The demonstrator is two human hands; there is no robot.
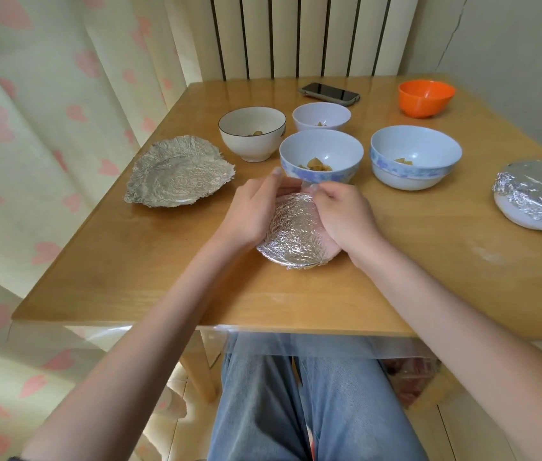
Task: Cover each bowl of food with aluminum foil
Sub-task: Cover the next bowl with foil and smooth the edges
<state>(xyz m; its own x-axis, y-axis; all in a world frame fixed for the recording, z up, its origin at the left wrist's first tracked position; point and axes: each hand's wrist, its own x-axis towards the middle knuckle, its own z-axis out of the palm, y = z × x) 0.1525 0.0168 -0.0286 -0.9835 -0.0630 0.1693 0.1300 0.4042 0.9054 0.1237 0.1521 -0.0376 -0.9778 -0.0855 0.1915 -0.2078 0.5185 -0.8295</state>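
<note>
A pink bowl (331, 249) stands near the table's front, its top covered by crinkled foil (292, 232). My left hand (251, 211) lies against the bowl's left side, fingers curved round the far rim. My right hand (342, 212) holds the right side and pinches the foil edge at the far rim. Behind stand open bowls with bits of food: a blue-patterned bowl (321, 158), a second blue-rimmed bowl (414, 158), a white bowl with a dark rim (251, 133) and a small pale bowl (321, 116). A foil-covered bowl (537, 194) sits at the right edge.
Loose crumpled foil sheets (178, 171) lie stacked at the left of the wooden table (149, 261). An orange bowl (426, 98) and a phone (329, 93) are at the back. A curtain hangs left, a radiator stands behind.
</note>
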